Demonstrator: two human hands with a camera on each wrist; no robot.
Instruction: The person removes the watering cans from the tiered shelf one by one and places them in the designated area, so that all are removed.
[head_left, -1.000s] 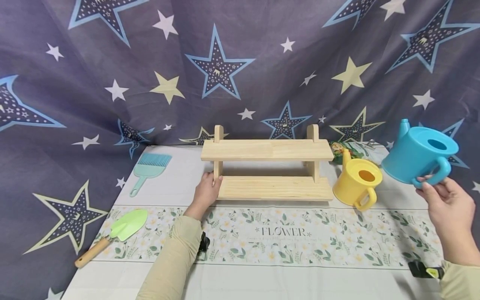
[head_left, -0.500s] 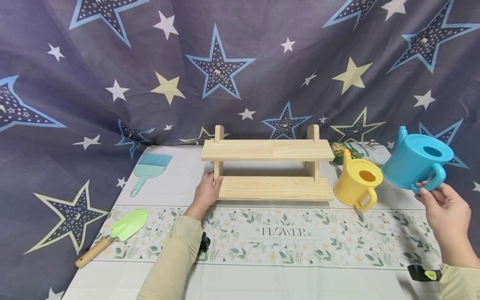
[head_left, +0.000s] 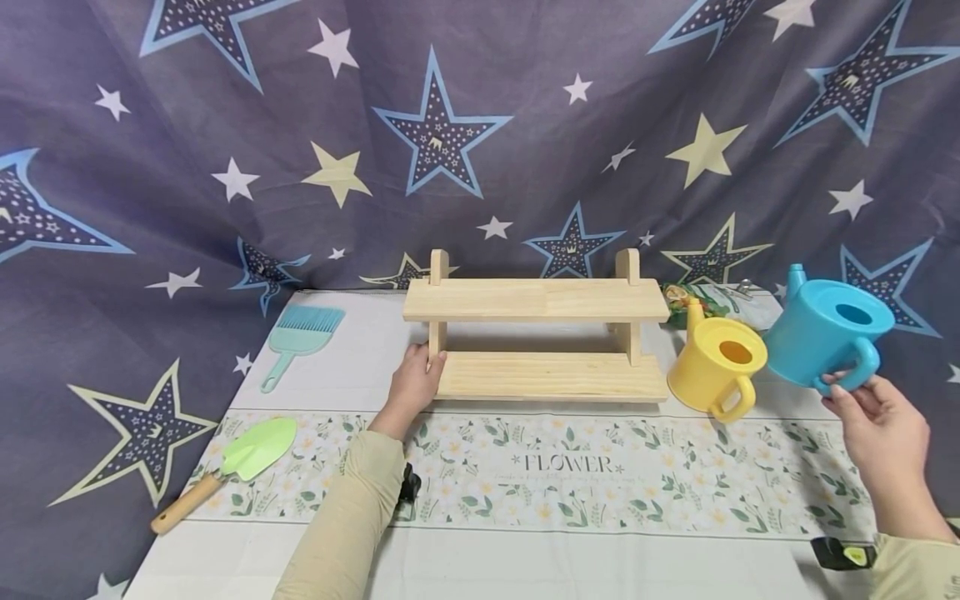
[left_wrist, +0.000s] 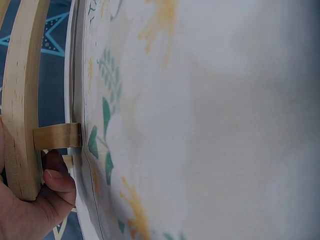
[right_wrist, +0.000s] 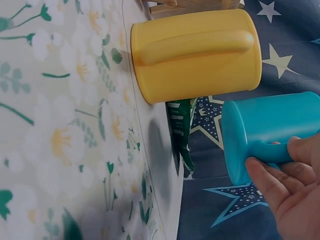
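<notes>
At the left end of a two-tier wooden shelf (head_left: 547,379), my left hand (head_left: 414,379) grips the end of the lower board, its fingers curled beneath the wood in the left wrist view. On the right, a blue watering can (head_left: 821,329) is pinched at the lower part of its handle by my right hand (head_left: 885,429). The right wrist view shows a gap between the can's base and the tablecloth. Just left of it, a yellow watering can (head_left: 712,371) stands upright on the table beside the shelf, handle toward the front right.
A green packet (head_left: 701,304) lies behind the yellow can. On the left are a light blue brush and dustpan (head_left: 303,332) and a green hand trowel (head_left: 258,450) with a wooden handle. A star-patterned curtain (head_left: 510,167) hangs behind the table.
My right hand has brought the blue watering can down and slightly left, closer to the yellow one. My left hand stays in place on the shelf.
</notes>
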